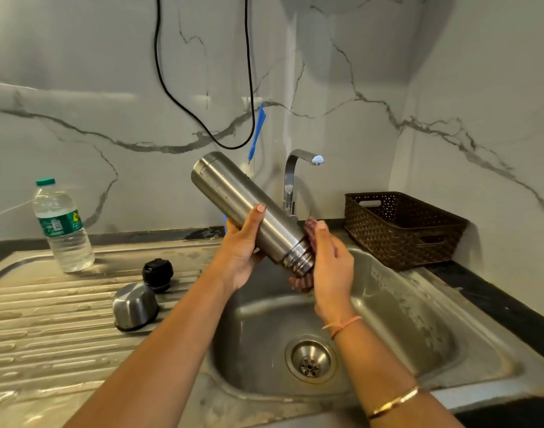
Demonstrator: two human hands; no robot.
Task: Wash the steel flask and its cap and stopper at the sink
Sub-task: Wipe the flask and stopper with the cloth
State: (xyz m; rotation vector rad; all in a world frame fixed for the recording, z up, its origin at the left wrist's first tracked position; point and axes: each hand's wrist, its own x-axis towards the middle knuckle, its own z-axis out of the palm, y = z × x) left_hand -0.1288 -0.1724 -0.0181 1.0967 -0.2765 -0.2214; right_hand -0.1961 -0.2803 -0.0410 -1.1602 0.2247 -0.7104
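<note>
Over the sink basin [403, 307] I hold the steel flask [233, 196] tilted, its base up to the left and its threaded mouth down to the right. My left hand [241, 251] grips the flask's body from below. My right hand [329, 264] presses a reddish scrub cloth [300, 284] against the mouth end, fingers curled round the cloth. The steel cap [135, 305] lies mouth-down on the draining board. The black stopper [158, 273] stands just behind it.
A chrome tap [295, 177] rises behind the basin, with no water running. A plastic water bottle [62, 227] stands at the back of the draining board [48, 335]. A brown woven basket [400, 230] sits on the counter to the right. A black cable and a blue brush hang on the marble wall.
</note>
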